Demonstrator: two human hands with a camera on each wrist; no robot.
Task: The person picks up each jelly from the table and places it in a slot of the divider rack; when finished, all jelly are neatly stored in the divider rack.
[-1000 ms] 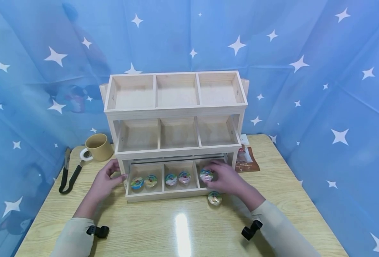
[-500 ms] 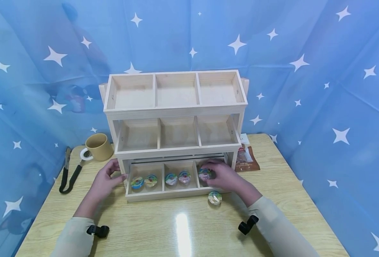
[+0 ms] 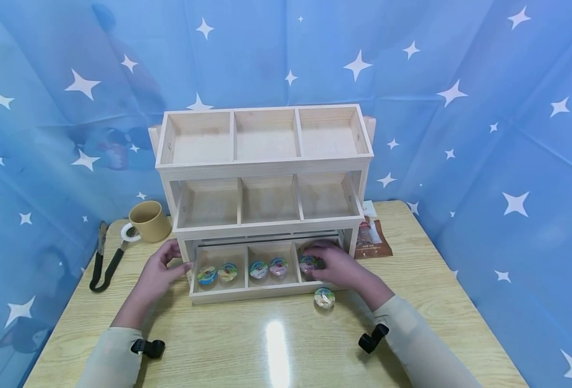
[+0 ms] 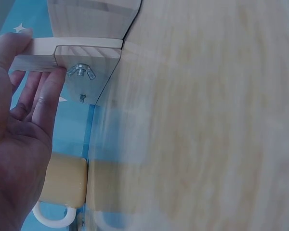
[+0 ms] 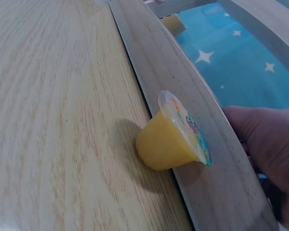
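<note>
A three-tier wooden shelf stands on the table, each tier split into three compartments. My left hand grips its lower left post, thumb on one side and fingers on the other in the left wrist view. Inside the bottom right compartment, my right hand holds a jelly cup with a pinkish lid, partly hidden by the fingers. Two jelly cups sit in the bottom left compartment and two more jelly cups in the bottom middle one. A yellow jelly cup stands on the table by the shelf's front edge.
A tan mug with a white handle stands left of the shelf, beside black-handled tongs. Behind the right post lies a brown packet. A blue star-patterned curtain hangs behind the table.
My right hand has moved slightly left within the bottom right compartment, carrying the jelly cup lower and to the left. My left hand stays on the post.
</note>
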